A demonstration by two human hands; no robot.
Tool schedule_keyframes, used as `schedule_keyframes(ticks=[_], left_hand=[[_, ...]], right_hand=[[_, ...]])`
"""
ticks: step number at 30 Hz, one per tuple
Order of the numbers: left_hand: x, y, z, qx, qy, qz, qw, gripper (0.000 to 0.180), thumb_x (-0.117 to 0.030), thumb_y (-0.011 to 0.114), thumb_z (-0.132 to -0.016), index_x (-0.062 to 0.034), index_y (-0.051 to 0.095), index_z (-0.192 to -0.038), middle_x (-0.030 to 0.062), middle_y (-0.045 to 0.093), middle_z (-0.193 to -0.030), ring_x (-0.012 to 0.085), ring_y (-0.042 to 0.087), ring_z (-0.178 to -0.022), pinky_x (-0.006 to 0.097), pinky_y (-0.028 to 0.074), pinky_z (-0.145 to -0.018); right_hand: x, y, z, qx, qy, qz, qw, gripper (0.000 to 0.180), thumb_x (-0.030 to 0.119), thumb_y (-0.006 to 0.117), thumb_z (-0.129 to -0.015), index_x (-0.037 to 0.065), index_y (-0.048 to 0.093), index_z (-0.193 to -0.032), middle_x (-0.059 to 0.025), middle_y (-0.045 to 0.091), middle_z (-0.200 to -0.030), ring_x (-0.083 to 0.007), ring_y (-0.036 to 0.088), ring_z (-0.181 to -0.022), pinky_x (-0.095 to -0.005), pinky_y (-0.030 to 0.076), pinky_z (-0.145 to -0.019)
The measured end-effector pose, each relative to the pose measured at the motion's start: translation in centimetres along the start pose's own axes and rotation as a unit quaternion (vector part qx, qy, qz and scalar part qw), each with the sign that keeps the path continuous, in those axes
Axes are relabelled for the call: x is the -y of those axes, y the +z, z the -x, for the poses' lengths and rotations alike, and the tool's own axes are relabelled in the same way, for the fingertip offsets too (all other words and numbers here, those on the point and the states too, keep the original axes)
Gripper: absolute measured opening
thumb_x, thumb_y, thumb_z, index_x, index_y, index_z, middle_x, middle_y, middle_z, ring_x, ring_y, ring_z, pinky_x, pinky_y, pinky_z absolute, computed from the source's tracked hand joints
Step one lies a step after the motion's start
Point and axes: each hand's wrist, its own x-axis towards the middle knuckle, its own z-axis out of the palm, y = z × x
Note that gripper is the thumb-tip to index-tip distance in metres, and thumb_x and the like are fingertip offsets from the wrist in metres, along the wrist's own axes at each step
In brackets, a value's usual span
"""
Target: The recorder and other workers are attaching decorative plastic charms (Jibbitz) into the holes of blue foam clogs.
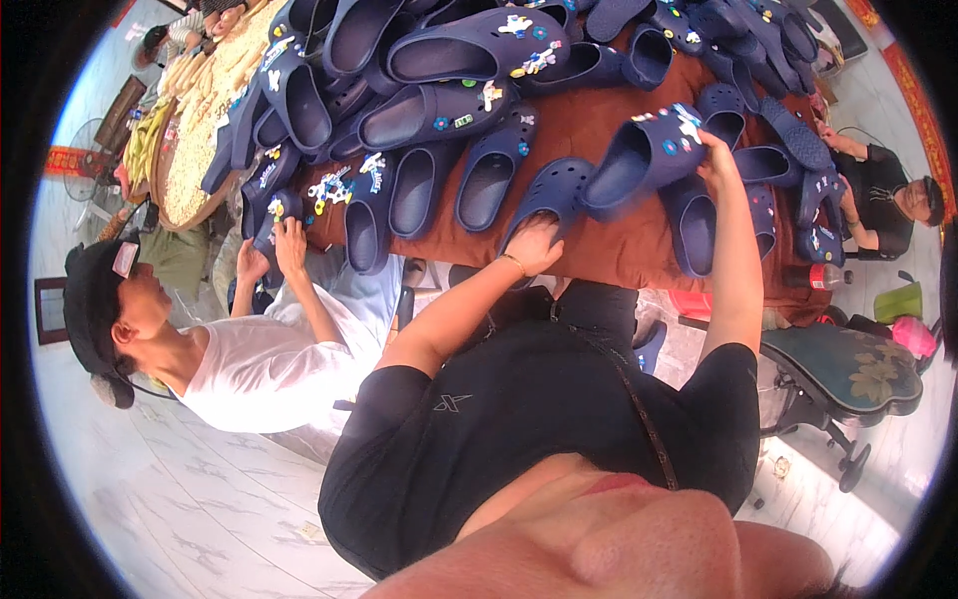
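Observation:
My right hand [717, 165] grips a navy clog [629, 170] by its toe end, with the opening toward me. Coloured charms sit on that clog's upper, and it is slightly blurred. At the table's near edge, my left hand [536, 245] is closed over the heel end of another navy clog [559, 185], fingertips reaching into its opening and partly hidden. No charms show on this one's holed upper. Just left of it lies a clog [489, 185] with a few small charms. Loose charms [327, 192] lie on the brown cloth [619, 248] farther left.
Many navy clogs [439, 45] are heaped across the far side. A person in white [269, 349] handles a clog on my left; another in black [883, 195] sits at the right. A bottle [820, 277] stands near the right edge, above a chair [848, 369].

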Motion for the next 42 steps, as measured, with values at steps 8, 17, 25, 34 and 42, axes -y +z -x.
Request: schedule_keyframes(ticks=[8, 17, 25, 34, 42], left_hand=[[-0.5, -0.4, 0.9, -0.01, 0.005, -0.008, 1.0, 0.052, -0.035, 0.045, -0.08, 0.0074, 0.049, -0.11, 0.0279, 0.042, -0.123, 0.0406, 0.035, -0.118, 0.045, 0.024, -0.101], [0.4, 0.2, 0.5, -0.035, 0.03, -0.032, 0.998, 0.053, -0.036, 0.047, -0.08, 0.0083, 0.05, -0.108, 0.0297, 0.046, -0.117, 0.0417, 0.039, -0.113, 0.045, 0.027, -0.099], [0.5, 1.1, 0.0, -0.048, 0.041, -0.022, 0.998, 0.052, -0.034, 0.048, -0.079, 0.0088, 0.05, -0.109, 0.0271, 0.046, -0.119, 0.0396, 0.039, -0.115, 0.044, 0.026, -0.1], [0.1, 0.2, 0.4, -0.031, 0.019, -0.061, 0.997, 0.05, -0.034, 0.048, -0.08, 0.0101, 0.052, -0.103, 0.0284, 0.047, -0.118, 0.0409, 0.039, -0.115, 0.044, 0.027, -0.1], [0.5, 0.5, 0.3, -0.025, 0.001, -0.079, 0.997, 0.051, -0.035, 0.047, -0.079, 0.0101, 0.052, -0.103, 0.0278, 0.046, -0.119, 0.0402, 0.038, -0.115, 0.045, 0.025, -0.1]], right_hand=[[6.0, -2.1, 1.6, -0.519, -0.217, 0.39, 0.729, 0.054, 0.034, 0.062, -0.068, 0.004, 0.053, -0.113, -0.0217, 0.059, -0.103, -0.0357, 0.057, -0.094, -0.0416, 0.044, -0.084], [4.4, 28.7, 9.5, -0.031, -0.296, 0.386, 0.873, 0.112, 0.057, 0.067, -0.06, -0.008, 0.009, -0.132, -0.0272, 0.058, -0.099, -0.0372, 0.059, -0.091, -0.0399, 0.046, -0.08], [6.3, 30.9, 7.5, -0.106, -0.239, 0.361, 0.895, 0.054, 0.015, 0.048, -0.076, -0.008, 0.031, -0.123, -0.0246, 0.059, -0.098, -0.0354, 0.06, -0.09, -0.0422, 0.047, -0.079], [8.3, 11.0, 5.6, -0.266, -0.313, 0.53, 0.742, 0.027, 0.013, 0.048, -0.073, -0.002, 0.053, -0.096, -0.0241, 0.062, -0.085, -0.0369, 0.063, -0.078, -0.0467, 0.049, -0.066], [8.5, -5.0, 4.6, -0.474, -0.183, 0.392, 0.767, 0.033, 0.02, 0.047, -0.08, 0.0, 0.049, -0.107, -0.0245, 0.058, -0.101, -0.038, 0.058, -0.094, -0.0449, 0.047, -0.08]])
